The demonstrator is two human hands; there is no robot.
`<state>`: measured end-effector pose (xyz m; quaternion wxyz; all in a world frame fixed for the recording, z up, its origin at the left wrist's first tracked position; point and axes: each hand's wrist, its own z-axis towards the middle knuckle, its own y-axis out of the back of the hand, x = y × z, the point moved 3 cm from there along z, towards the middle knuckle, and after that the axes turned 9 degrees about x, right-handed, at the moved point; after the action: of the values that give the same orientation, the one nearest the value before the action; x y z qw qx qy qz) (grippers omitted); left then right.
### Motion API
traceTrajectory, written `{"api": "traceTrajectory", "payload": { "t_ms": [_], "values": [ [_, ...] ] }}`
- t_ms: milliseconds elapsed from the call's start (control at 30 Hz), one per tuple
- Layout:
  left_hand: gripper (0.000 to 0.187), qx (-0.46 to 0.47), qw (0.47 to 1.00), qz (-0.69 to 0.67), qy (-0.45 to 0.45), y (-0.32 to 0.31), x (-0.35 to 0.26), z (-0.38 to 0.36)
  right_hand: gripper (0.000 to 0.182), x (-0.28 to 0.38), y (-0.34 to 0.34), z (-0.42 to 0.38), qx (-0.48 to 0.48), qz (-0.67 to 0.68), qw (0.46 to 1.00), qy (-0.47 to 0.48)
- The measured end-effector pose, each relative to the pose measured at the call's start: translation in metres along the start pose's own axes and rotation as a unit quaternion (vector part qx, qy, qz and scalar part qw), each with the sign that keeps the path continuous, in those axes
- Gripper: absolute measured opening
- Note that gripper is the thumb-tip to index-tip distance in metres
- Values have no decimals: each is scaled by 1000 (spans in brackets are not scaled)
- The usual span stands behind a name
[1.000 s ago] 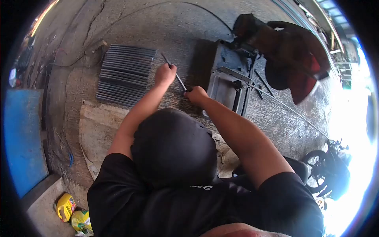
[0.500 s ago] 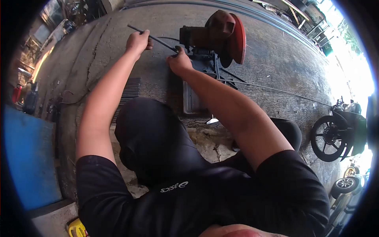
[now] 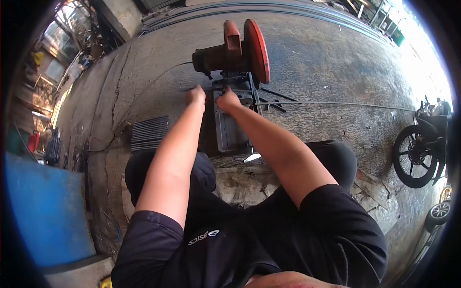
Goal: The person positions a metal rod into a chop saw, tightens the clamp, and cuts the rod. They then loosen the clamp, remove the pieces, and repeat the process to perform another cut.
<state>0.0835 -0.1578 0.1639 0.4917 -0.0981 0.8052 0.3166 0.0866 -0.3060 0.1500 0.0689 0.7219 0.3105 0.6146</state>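
Note:
A chop saw (image 3: 233, 50) with a red blade guard and dark motor stands on the floor in front of me, its tray-like metal base (image 3: 229, 137) towards me. My left hand (image 3: 196, 97) is closed around a thin dark metal rod (image 3: 210, 89), just left of the base. Over the base, near the clamp, my right hand (image 3: 229, 102) is closed on the same rod; its fingertips are partly hidden. The rod lies roughly sideways beneath the saw's motor. A long thin bar (image 3: 331, 103) stretches right from the saw.
A row of cut metal rods (image 3: 150, 133) lies on the concrete left of the saw. Short dark pieces (image 3: 273, 103) rest right of it. Long pipes (image 3: 216, 7) run along the back. A blue panel (image 3: 45, 206) stands at left, a motorcycle (image 3: 420, 151) at right.
Both hands have brought the rod down and closer to the saw base, turning it from slanted to nearly level. My head has moved back, so both knees now show.

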Motion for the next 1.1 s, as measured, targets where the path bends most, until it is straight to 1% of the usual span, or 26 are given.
{"api": "traceTrajectory", "payload": {
  "t_ms": [33,67,133,167,233,267,367,433,500,567,633,700,733,800,833,900,1033,1100],
  "values": [
    [44,-55,998,33,-15,-12,22,22,72,-9,0,6,0,3,1000,-8],
    [44,-51,998,39,-8,-20,32,30,71,-20,-4,9,8,-9,1000,-19],
    [43,24,999,-20,13,-34,51,35,70,-41,-16,16,25,-20,999,-37],
    [43,25,999,-16,22,-39,60,36,70,-50,-23,19,30,-23,998,-43],
    [38,62,987,-124,86,-50,56,21,69,-67,-29,26,35,-32,998,-51],
    [36,79,980,-134,121,-56,63,29,69,-75,-31,29,53,-27,996,-66],
    [37,86,971,-158,156,-70,86,45,71,-103,-39,40,73,-11,994,-80],
    [37,87,968,-160,171,-76,98,53,70,-121,-47,48,72,-8,992,-108],
    [38,88,965,-164,185,-80,110,61,69,-131,-50,52,57,-12,993,-99],
    [37,107,951,-182,227,-85,122,71,68,-135,-50,49,54,-6,992,-114],
    [36,115,950,-168,239,-91,136,82,68,-132,-46,45,50,-2,991,-127],
    [34,116,947,-162,253,-96,149,88,66,-133,-44,40,51,6,986,-160],
    [34,118,946,-161,254,-98,154,88,66,-133,-41,37,50,6,986,-162],
    [32,87,947,-166,261,-98,162,82,59,-134,-38,33,65,-21,989,-128],
    [32,87,947,-166,261,-97,161,79,59,-135,-37,32,64,-21,989,-128],
    [31,50,951,-151,265,-97,161,79,61,-136,-35,31,56,-11,988,-144],
    [32,69,956,-131,254,-100,173,91,57,-136,-29,28,80,-6,985,-153],
    [19,115,958,-11,262,-103,181,99,52,-139,-30,27,72,1,987,-146]
  ]
}}
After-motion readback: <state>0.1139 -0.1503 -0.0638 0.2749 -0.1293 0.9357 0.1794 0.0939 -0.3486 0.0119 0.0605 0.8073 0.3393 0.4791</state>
